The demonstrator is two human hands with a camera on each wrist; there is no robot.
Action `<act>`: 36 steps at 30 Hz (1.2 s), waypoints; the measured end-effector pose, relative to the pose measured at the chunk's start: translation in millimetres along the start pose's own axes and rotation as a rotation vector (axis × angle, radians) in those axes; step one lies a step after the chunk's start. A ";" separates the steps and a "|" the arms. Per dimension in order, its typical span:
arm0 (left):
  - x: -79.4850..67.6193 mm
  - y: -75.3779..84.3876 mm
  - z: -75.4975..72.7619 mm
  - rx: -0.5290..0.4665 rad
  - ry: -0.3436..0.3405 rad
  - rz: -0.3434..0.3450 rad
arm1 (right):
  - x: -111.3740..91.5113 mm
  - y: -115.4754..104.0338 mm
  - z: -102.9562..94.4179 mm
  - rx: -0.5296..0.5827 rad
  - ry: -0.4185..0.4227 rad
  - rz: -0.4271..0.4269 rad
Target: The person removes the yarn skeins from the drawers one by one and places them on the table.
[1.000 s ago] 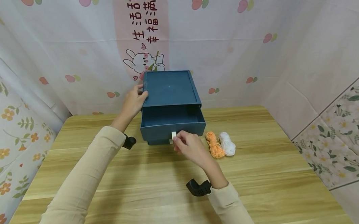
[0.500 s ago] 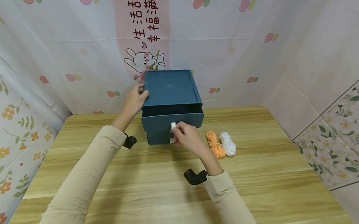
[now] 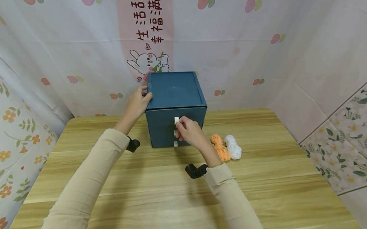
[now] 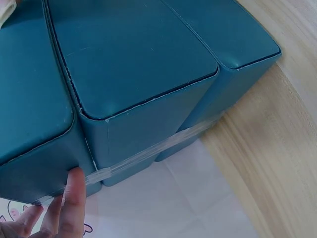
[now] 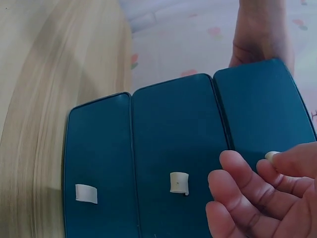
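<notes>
A blue three-drawer storage box (image 3: 175,89) stands at the back of the table. In the head view its top drawer (image 3: 160,122) sits almost flush, with a thin dark gap under the top panel. My right hand (image 3: 189,130) pinches that drawer's white pull tab (image 3: 176,120) between thumb and index finger; the other fingers curl loosely below. The left hand (image 3: 138,101) steadies the box at its upper left edge, thumb on top. In the left wrist view its fingers (image 4: 73,203) press straight against the box's side. Lower white tabs (image 5: 179,182) show in the right wrist view.
To the right of the box lie an orange yarn skein (image 3: 220,148) and a white yarn skein (image 3: 233,147). A patterned curtain (image 3: 230,56) hangs behind the wooden table (image 3: 162,191). Clear tape (image 4: 148,153) runs along the box's side.
The top drawer has slid back into the box from well out to nearly flush. My right hand has moved forward with its tab; the left hand has stayed in place.
</notes>
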State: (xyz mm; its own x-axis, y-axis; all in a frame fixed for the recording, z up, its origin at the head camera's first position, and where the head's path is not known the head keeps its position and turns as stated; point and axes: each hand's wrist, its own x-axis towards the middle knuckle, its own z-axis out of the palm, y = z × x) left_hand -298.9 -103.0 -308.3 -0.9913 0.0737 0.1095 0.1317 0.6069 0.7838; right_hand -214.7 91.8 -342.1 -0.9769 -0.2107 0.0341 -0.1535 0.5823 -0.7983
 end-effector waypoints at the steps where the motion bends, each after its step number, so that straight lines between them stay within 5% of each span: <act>1: 0.0 0.1 0.1 -0.005 0.000 0.000 | 1.6 0.1 -0.2 0.004 -0.002 0.000; 15: -2.0 -1.1 -0.6 -0.015 -0.014 -0.010 | 0.1 11.3 5.6 0.079 0.057 0.038; 22: -1.6 0.8 0.8 -0.015 -0.006 -0.005 | -5.9 30.1 16.6 -0.030 0.050 0.136; 36: -2.5 1.4 -0.3 -0.013 -0.014 -0.006 | -3.7 46.2 43.4 -0.047 0.115 0.066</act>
State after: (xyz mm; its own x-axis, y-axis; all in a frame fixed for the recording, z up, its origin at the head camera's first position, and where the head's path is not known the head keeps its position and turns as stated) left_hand -296.2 -102.6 -307.4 -0.9920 0.0811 0.0967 0.1260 0.5969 0.7924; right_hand -211.7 85.3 -405.2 -0.9953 -0.0805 0.0531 -0.0920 0.6285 -0.7724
